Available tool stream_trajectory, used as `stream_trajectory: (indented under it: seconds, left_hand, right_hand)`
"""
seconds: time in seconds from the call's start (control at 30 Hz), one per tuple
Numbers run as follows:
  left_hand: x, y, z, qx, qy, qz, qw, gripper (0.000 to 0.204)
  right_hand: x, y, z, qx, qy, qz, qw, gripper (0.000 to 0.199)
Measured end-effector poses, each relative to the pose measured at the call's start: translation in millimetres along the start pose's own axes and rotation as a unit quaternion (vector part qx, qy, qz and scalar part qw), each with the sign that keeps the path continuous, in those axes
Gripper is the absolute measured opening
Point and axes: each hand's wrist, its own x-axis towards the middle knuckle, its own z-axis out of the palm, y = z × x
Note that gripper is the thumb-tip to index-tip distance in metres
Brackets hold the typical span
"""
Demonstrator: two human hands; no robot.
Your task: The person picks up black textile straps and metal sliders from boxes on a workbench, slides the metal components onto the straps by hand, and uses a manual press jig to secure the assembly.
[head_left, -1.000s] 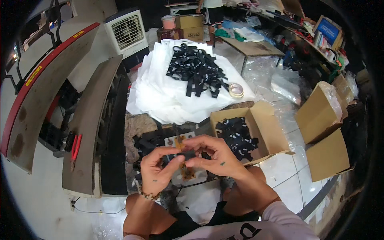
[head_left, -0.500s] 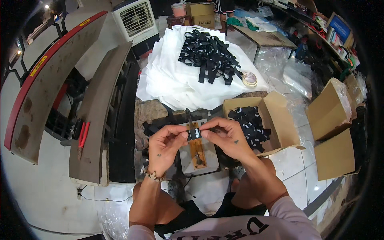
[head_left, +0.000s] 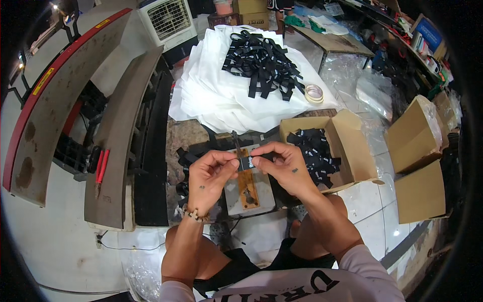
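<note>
- Your left hand (head_left: 207, 177) has its thumb and index finger closed in a pinch, gripping the left end of a short black fabric strip with white print (head_left: 245, 163); the remaining fingers are curled.
- Your right hand (head_left: 286, 171) pinches the strip's other end in the same way, at 3 o'clock from the left one, so the strip is held level between the two.
- A beaded brown bracelet with a cross (head_left: 195, 216) circles your left wrist.
- Just beyond and below the strip, as you see it, lies a narrow orange-brown board (head_left: 247, 182), with dark metal pieces standing at its 12 and 6 o'clock ends.
- That board sits on a pale flat plate (head_left: 265, 195).
- At 9 to 10 o'clock from your hands, more loose black strips (head_left: 184, 158) lie close by.
- At 3 o'clock stands an open brown cardboard box (head_left: 354, 151), partly filled with short black pieces (head_left: 314, 157).
- At 12 o'clock, a heap of black fabric bands (head_left: 261, 64) rests on a stack of white sheets (head_left: 198, 93).
- Cream tape rolls (head_left: 314, 94) sit on the sheets between 1 and 2 o'clock.
- Well apart at 9 o'clock, red-handled pliers (head_left: 102, 167) lie on a long brown panel (head_left: 113, 133).
</note>
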Motion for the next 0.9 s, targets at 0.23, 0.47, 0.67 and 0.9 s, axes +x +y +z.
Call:
stream_trajectory:
  seconds: [0.23,0.47,0.67,0.9]
  left_hand:
    - [1.9,-1.8,0.4,0.0,0.002,-0.011,1.0,0.012]
    - [1.1,-2.1,2.9,-0.004,0.014,-0.01,1.0,0.012]
    - [2.5,-3.9,-0.2,0.004,0.008,-0.021,1.0,0.012]
    - [2.3,-3.2,1.0,0.009,0.012,-0.029,0.999,0.011]
  right_hand:
    - [2.0,3.1,-1.5,-0.013,0.006,0.01,1.0,0.015]
    - [2.6,4.8,-1.0,0.0,0.004,0.01,1.0,0.014]
    - [2.7,4.1,-1.6,-0.023,0.004,0.023,0.999,0.014]
    - [2.1,3.8,-3.0,-0.032,0.001,0.037,0.999,0.015]
